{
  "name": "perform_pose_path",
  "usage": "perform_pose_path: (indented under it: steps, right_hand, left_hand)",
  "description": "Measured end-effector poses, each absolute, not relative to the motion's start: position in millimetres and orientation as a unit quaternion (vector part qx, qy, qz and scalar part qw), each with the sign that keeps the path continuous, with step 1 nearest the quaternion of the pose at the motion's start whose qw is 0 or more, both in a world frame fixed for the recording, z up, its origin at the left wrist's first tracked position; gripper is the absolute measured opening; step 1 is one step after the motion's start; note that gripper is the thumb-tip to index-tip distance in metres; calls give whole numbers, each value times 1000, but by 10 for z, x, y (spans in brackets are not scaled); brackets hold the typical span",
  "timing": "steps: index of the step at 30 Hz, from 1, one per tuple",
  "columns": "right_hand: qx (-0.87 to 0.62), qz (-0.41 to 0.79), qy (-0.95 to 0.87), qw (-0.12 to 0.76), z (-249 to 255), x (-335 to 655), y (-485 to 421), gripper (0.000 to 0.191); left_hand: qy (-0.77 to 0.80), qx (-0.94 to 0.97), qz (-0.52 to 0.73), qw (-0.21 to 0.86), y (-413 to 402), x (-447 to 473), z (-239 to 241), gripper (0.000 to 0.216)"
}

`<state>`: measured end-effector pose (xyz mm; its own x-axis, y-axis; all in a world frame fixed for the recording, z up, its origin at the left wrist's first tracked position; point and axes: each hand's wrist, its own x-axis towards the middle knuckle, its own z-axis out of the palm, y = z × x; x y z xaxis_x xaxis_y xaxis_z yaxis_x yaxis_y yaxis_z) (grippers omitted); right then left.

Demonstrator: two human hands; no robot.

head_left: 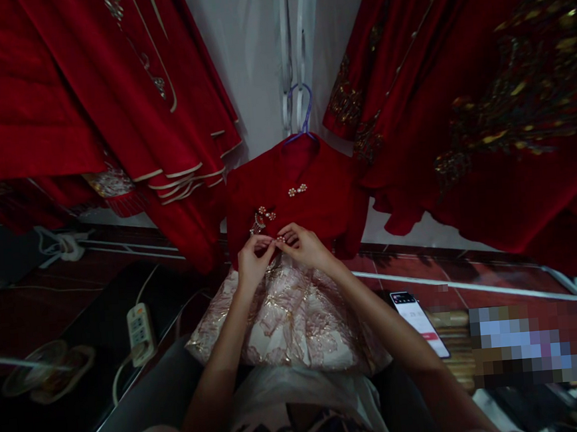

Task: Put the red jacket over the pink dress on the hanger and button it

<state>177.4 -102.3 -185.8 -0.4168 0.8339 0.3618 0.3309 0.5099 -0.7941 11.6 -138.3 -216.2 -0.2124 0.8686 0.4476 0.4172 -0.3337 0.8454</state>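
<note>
A small red dress (pixel 327 199) with a pale gold-patterned skirt (pixel 287 322) hangs in front of me on a blue hanger (pixel 300 112). Two pearl clasps show on its bodice, one (pixel 297 190) near the collar and one (pixel 263 218) lower left. My left hand (pixel 252 262) and my right hand (pixel 303 245) meet at the waist seam, fingertips pinched together on a small fastening just below the lower clasp. Both sets of fingers are closed on the fabric there.
Red embroidered garments hang at left (pixel 83 92) and right (pixel 484 107) against a white wall. A white power strip (pixel 140 327) with cable lies on a dark surface at left. A phone (pixel 419 322) with a lit screen rests at right. The floor is red tile.
</note>
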Motion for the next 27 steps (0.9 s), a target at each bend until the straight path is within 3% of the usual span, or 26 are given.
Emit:
perform_pose_path:
  steps: [3, 8, 20, 27]
  right_hand:
    - [-371, 333, -776, 387, -1945, 1724, -992, 14]
    - [-394, 352, -758, 383, -1992, 1744, -943, 17]
    - [-402, 396, -742, 362, -2001, 1757, -918, 21]
    - [-394, 435, -708, 392, -2053, 1735, -943, 17]
  left_hand:
    - [541, 587, 566, 207, -1387, 138, -2168, 22]
    - [545, 569, 566, 243, -1354, 117, -2227, 28]
    - [547, 595, 552, 205, -1335, 113, -2223, 25]
    - [542, 605, 549, 198, -1357, 102, -2241, 25]
